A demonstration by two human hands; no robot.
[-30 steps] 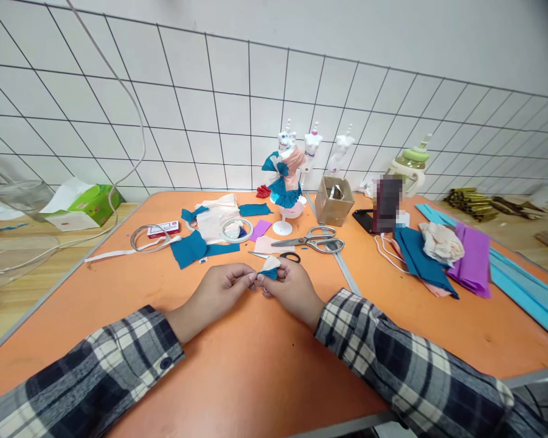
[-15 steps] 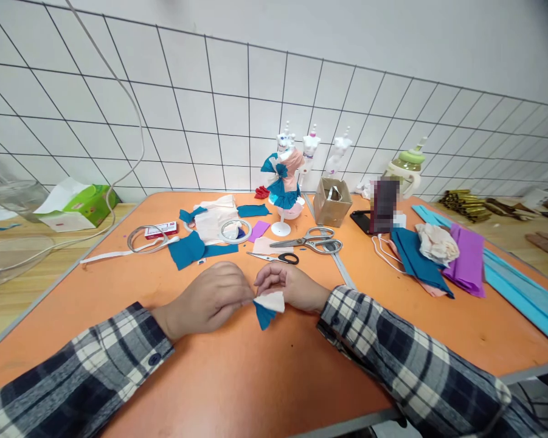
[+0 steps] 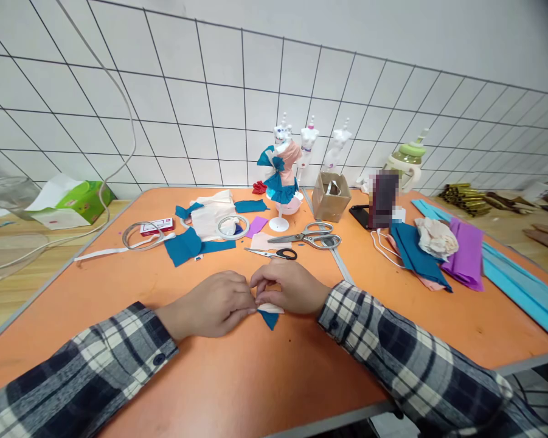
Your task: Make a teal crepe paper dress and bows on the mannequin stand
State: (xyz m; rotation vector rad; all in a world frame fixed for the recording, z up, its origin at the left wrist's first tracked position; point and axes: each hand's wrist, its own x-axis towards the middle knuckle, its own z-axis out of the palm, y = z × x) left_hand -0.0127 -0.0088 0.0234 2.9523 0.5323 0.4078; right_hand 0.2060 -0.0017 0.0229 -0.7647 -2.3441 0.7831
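Between my two hands, low over the orange table, is a small folded piece of blue and cream crepe paper (image 3: 269,317). My left hand (image 3: 219,304) pinches its left end with thumb and fingers. My right hand (image 3: 292,286) is closed at the same end, thumb and fingertips meeting beside the left fingertips; the pinched end is hidden by the fingers. The paper's loose part fans out below the right hand. Just beyond lie small black-handled scissors (image 3: 285,254) and large metal scissors (image 3: 319,236). A mini mannequin in a blue and peach paper dress (image 3: 285,170) stands further back.
Tape rolls (image 3: 233,227), blue paper scraps (image 3: 182,246) and a red-and-white box (image 3: 157,227) lie at the back left. A small cardboard box (image 3: 331,198), a phone (image 3: 384,198), a bottle (image 3: 405,163) and folded purple paper (image 3: 465,255) are to the right.
My right hand has turned over and its fingers have come down onto the paper's gathered end, covering more of it. My left hand keeps its pinch. The view has shifted slightly.
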